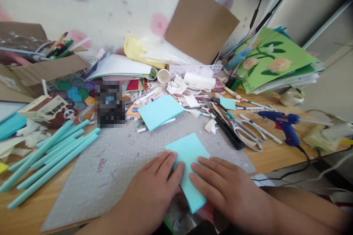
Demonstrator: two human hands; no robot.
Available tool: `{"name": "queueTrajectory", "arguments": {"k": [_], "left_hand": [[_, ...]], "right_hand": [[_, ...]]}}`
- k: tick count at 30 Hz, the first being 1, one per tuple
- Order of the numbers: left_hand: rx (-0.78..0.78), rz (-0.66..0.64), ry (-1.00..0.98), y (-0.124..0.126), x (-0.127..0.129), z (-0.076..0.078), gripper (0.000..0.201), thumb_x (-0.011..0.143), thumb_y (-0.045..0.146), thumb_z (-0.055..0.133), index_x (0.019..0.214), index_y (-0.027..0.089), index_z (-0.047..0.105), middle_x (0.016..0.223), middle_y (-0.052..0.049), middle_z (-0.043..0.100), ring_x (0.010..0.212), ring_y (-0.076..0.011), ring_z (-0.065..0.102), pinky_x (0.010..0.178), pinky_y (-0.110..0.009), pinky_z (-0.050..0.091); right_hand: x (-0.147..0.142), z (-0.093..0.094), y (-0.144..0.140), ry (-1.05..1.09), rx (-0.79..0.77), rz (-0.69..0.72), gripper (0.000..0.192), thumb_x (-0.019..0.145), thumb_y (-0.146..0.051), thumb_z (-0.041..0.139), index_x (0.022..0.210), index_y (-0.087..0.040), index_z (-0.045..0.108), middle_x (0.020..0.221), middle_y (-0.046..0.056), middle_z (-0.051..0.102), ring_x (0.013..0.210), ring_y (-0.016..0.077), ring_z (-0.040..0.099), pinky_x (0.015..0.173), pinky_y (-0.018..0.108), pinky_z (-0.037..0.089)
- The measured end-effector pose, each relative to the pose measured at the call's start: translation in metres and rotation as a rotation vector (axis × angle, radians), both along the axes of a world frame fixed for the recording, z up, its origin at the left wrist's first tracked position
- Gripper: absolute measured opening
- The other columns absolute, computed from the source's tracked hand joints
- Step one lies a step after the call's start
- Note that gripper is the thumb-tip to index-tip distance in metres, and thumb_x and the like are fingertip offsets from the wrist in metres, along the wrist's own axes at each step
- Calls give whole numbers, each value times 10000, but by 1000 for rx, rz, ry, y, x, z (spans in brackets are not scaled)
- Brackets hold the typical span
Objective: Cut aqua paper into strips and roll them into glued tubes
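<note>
A folded light-blue sheet of paper (190,154) lies at the front of the grey cutting mat (91,187), its near end reaching past the mat's edge. My left hand (158,178) rests along the paper's left side, fingertips and thumb touching its edge, fingers stretched out. My right hand (224,180) lies flat on the paper's right side with its fingers spread. Further back, a second light-blue folded paper (161,111) sits on top of a white pen (142,130).
Rolled light-blue paper tubes (52,161) lie at left beside a panda carton (49,110). Scissors (248,130), a black bar-shaped tool (227,130) and a blue glue gun (286,121) are at right. Pens, scraps, a paper roll (200,80) and cardboard (201,22) crowd the back.
</note>
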State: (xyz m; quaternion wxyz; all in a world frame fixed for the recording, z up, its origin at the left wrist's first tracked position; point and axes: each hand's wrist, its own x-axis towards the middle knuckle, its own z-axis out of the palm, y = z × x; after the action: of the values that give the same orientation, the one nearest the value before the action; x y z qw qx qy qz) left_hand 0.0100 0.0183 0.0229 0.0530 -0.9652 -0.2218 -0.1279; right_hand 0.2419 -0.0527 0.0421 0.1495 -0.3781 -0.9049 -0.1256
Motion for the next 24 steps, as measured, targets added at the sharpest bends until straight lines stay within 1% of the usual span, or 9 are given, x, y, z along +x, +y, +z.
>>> {"name": "queueTrajectory", "arguments": {"k": [4, 8, 12, 15, 18, 22, 24], "left_hand": [[-13, -5, 135, 7, 8, 8, 343, 933, 214, 530, 1263, 139, 588, 1305, -193, 600, 1183, -338, 593, 927, -453, 546], [-13, 6, 191, 20, 16, 14, 354, 922, 214, 568, 1265, 129, 585, 1307, -213, 591, 1179, -359, 591, 926, -474, 541], [-1, 14, 223, 33, 18, 16, 343, 927, 227, 584, 1255, 128, 584, 1280, -231, 602, 1158, -361, 606, 916, -487, 539], [9, -3, 225, 36, 16, 15, 343, 934, 268, 584, 1246, 125, 587, 1273, -242, 601, 1156, -365, 607, 914, -488, 537], [15, -21, 211, 37, 13, 11, 350, 938, 287, 581, 1247, 124, 585, 1291, -249, 586, 1176, -371, 592, 921, -490, 532], [3, -17, 181, 38, 10, 6, 356, 950, 326, 560, 1256, 145, 577, 1313, -226, 578, 1199, -356, 579, 931, -488, 526], [-7, -8, 164, 39, 9, 3, 383, 950, 356, 556, 1274, 151, 563, 1326, -221, 568, 1209, -354, 570, 941, -493, 516]], "right_hand": [[3, 2, 12, -1, 51, 9, 347, 998, -157, 326, 1155, -120, 634, 1153, 107, 719, 1047, 288, 677, 828, 440, 573], [10, -2, 25, -11, 78, 19, 334, 994, -145, 340, 1156, -116, 631, 1138, 113, 723, 1026, 286, 683, 806, 435, 579], [13, -9, 34, -7, 92, 17, 330, 983, -149, 367, 1200, -94, 610, 1162, 139, 708, 1063, 301, 665, 817, 444, 581], [12, -11, 34, 3, 67, -3, 340, 971, -138, 382, 1224, -106, 606, 1176, 138, 702, 1093, 295, 653, 845, 446, 578], [9, -11, 31, 13, 11, -11, 353, 959, -126, 394, 1243, -106, 603, 1186, 148, 696, 1097, 299, 654, 835, 460, 584], [7, -10, 30, 31, -39, -18, 397, 908, -60, 416, 1265, -97, 585, 1210, 147, 687, 1098, 319, 655, 837, 484, 586], [7, -11, 30, 36, -49, -34, 407, 901, -64, 418, 1270, -104, 584, 1223, 142, 681, 1115, 325, 645, 847, 488, 583]]}}
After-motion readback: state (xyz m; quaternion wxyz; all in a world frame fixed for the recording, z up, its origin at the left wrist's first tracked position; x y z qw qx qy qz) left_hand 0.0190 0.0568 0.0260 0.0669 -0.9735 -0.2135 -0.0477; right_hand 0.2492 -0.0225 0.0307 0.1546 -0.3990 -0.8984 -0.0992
